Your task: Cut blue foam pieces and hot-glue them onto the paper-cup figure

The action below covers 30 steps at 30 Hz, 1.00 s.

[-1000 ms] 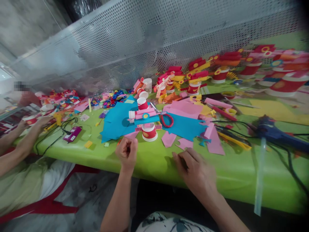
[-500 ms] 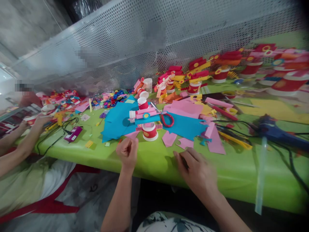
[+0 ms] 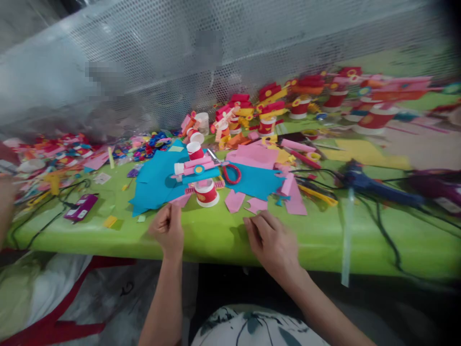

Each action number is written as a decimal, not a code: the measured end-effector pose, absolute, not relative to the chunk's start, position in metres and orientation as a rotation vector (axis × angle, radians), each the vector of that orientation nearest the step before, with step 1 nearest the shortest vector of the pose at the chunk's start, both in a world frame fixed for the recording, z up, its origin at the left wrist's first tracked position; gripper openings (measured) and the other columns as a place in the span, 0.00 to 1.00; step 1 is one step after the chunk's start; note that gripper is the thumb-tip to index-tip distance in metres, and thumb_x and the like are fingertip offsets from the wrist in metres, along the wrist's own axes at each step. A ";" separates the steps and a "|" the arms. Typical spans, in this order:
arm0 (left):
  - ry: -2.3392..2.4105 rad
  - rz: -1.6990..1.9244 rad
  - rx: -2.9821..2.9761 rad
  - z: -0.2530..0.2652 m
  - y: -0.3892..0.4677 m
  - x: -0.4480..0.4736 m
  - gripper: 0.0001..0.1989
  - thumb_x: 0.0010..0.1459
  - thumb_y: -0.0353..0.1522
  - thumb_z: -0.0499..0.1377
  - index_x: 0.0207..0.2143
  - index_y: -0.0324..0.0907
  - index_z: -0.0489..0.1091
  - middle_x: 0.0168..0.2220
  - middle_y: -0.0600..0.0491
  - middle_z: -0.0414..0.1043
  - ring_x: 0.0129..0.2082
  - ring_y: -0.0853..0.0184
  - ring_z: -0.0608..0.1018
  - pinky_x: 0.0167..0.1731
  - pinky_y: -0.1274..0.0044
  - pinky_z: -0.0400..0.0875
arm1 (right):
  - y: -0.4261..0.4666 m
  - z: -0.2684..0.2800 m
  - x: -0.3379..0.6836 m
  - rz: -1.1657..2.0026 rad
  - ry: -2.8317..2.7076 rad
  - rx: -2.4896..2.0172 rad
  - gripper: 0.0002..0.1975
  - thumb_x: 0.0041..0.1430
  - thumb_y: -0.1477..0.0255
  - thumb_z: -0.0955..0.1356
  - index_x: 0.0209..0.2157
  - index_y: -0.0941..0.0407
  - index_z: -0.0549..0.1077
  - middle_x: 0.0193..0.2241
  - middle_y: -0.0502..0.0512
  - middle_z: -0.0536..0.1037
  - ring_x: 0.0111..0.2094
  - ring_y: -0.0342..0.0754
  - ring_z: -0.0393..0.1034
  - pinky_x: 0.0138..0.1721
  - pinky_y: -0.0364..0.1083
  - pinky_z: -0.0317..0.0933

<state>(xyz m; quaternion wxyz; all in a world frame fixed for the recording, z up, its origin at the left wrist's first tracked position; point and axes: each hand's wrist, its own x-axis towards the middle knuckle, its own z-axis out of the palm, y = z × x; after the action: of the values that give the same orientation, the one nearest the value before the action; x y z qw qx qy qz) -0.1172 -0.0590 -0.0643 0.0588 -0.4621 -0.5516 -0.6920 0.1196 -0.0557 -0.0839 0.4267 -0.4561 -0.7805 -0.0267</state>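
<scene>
My left hand (image 3: 167,229) is curled into a fist at the front edge of the green table, with nothing visible in it. My right hand (image 3: 274,242) rests to the right, its fingers loosely closed and no object showing. Between and beyond them stands a paper-cup model (image 3: 207,194): a red and white cup below, blue and pink paper rolls across the middle, and a smaller red cup (image 3: 195,152) on top. Red-handled scissors (image 3: 239,176) lie right behind it. Blue paper sheets (image 3: 154,180) and pink paper scraps (image 3: 235,201) surround the model. Neither hand touches it.
A blue glue gun (image 3: 382,186) with a clear glue stick (image 3: 347,240) overhangs the right front edge, its cords trailing. Several finished cup models (image 3: 267,126) line the back by a perforated metal panel (image 3: 151,62). A purple box (image 3: 81,208) sits left; a co-worker's arm (image 3: 4,206) shows.
My view has turned right, so the table's things sit further left and a purple item appears at far right. The co-worker has mostly left the frame. Both my hands stay closed by the edge.
</scene>
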 end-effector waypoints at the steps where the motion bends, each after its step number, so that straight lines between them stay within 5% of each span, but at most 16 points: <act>1: -1.658 -2.129 -1.350 -0.064 -0.058 -0.117 0.29 0.61 0.34 0.65 0.17 0.42 0.49 0.18 0.62 0.45 0.20 0.75 0.52 0.22 0.77 0.50 | -0.057 -0.083 0.120 -0.054 -1.949 -1.145 0.11 0.71 0.73 0.65 0.32 0.55 0.74 0.30 0.56 0.77 0.28 0.48 0.70 0.29 0.48 0.59; 6: -1.566 -2.202 -1.300 -0.062 -0.054 -0.116 0.30 0.54 0.30 0.68 0.17 0.43 0.46 0.17 0.63 0.45 0.19 0.76 0.52 0.22 0.77 0.49 | -0.061 -0.082 0.124 0.027 -1.896 -1.122 0.09 0.70 0.77 0.65 0.45 0.54 0.76 0.38 0.59 0.81 0.36 0.50 0.77 0.35 0.48 0.68; 13: -1.553 -2.094 -1.258 -0.063 -0.055 -0.118 0.28 0.54 0.28 0.65 0.18 0.44 0.45 0.18 0.64 0.44 0.18 0.77 0.52 0.22 0.77 0.50 | -0.066 -0.078 0.126 0.147 -1.838 -1.093 0.09 0.69 0.74 0.69 0.31 0.54 0.73 0.26 0.50 0.72 0.27 0.44 0.69 0.27 0.43 0.61; 20: -1.630 -2.095 -1.263 -0.063 -0.056 -0.119 0.15 0.59 0.37 0.67 0.33 0.42 0.62 0.23 0.65 0.58 0.19 0.77 0.63 0.22 0.80 0.57 | -0.068 -0.076 0.132 0.202 -1.815 -1.053 0.16 0.69 0.72 0.68 0.26 0.52 0.65 0.23 0.46 0.65 0.22 0.42 0.61 0.24 0.44 0.54; 26: -1.601 -2.363 -1.249 -0.061 -0.056 -0.118 0.15 0.66 0.41 0.63 0.45 0.42 0.64 0.21 0.67 0.58 0.16 0.77 0.62 0.19 0.81 0.55 | -0.064 -0.076 0.131 0.198 -1.764 -1.016 0.06 0.70 0.79 0.65 0.41 0.53 0.72 0.33 0.54 0.76 0.34 0.47 0.73 0.34 0.46 0.65; 30: -1.593 -2.427 -1.268 -0.059 -0.055 -0.116 0.13 0.67 0.39 0.62 0.45 0.42 0.64 0.19 0.66 0.61 0.17 0.76 0.63 0.21 0.81 0.57 | -0.063 -0.078 0.131 0.157 -1.764 -0.996 0.13 0.68 0.80 0.66 0.49 0.52 0.74 0.42 0.59 0.77 0.42 0.52 0.76 0.42 0.51 0.70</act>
<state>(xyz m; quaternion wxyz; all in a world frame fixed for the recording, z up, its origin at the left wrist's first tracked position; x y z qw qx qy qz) -0.1162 -0.0554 -0.0587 -0.0131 -0.4002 -0.5027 -0.7661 0.1314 -0.0631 -0.0780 0.5268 -0.4167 -0.7379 0.0657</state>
